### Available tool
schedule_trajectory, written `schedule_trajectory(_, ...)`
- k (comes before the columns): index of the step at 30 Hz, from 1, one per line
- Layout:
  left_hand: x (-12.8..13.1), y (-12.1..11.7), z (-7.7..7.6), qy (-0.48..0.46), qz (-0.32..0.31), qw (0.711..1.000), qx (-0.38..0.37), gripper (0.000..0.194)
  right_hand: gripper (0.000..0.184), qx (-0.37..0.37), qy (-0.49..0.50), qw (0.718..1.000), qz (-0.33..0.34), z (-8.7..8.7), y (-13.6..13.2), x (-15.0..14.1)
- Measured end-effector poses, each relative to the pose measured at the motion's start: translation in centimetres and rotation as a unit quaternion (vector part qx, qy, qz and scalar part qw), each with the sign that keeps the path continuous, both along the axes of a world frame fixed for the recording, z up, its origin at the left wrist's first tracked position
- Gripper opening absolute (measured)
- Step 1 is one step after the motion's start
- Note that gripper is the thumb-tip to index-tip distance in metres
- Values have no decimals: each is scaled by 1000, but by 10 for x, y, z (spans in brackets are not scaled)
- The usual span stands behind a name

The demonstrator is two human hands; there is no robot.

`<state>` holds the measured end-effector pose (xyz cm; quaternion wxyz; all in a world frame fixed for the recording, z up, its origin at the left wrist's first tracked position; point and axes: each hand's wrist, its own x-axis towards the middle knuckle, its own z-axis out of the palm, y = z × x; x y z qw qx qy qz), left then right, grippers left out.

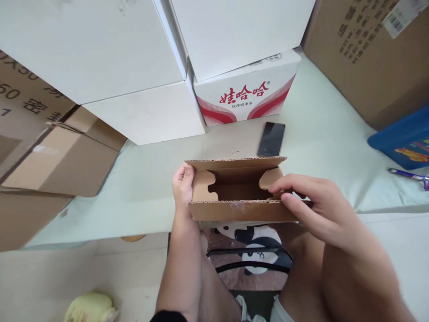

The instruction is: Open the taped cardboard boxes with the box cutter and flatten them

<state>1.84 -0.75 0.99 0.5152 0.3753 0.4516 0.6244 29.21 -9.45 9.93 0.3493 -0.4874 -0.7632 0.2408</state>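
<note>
A small brown cardboard box (239, 211) stands at the table's front edge, its top opened and its long flaps raised. The inside looks dark, and nothing can be made out in it. My left hand (183, 185) grips the left end, thumb on the rim near the left side flap (203, 184). At the right end, my right hand (310, 203) has its index finger on the right side flap (271, 177) and its thumb at the front flap's corner. Its other fingers are mostly hidden behind the thumb and index finger.
A black phone (271, 139) lies on the pale green tablecloth (147, 179) behind the box. White cartons (241, 96) are stacked at the back. Brown cartons (73, 165) stand left, another brown carton (368, 58) right. A blue item (402, 138) and purple pen (407, 174) are far right.
</note>
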Motion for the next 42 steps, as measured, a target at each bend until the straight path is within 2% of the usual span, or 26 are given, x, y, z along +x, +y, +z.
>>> schedule_trajectory(4,3,0,2,-8,4,1000,-5,48,16,-9,14,999,-40,-2,2,-2)
schedule_trajectory(11,8,-4,11,10,16,1000,-21,50,19,-67,9,991,-115,-8,7,-6)
schedule_trajectory(20,9,-4,10,-1,3,1000,4,40,14,-59,-3,992,-114,-13,10,-4)
schedule_trajectory(34,12,-5,14,-25,-1,1000,-5,35,11,-46,-9,993,-112,-15,12,-4)
schedule_trajectory(38,11,-5,12,-32,-16,999,-16,28,11,-47,-8,993,-111,-15,12,-5)
schedule_trajectory(42,11,-4,10,-22,-24,999,-8,29,11,-53,-18,991,-122,-19,13,-3)
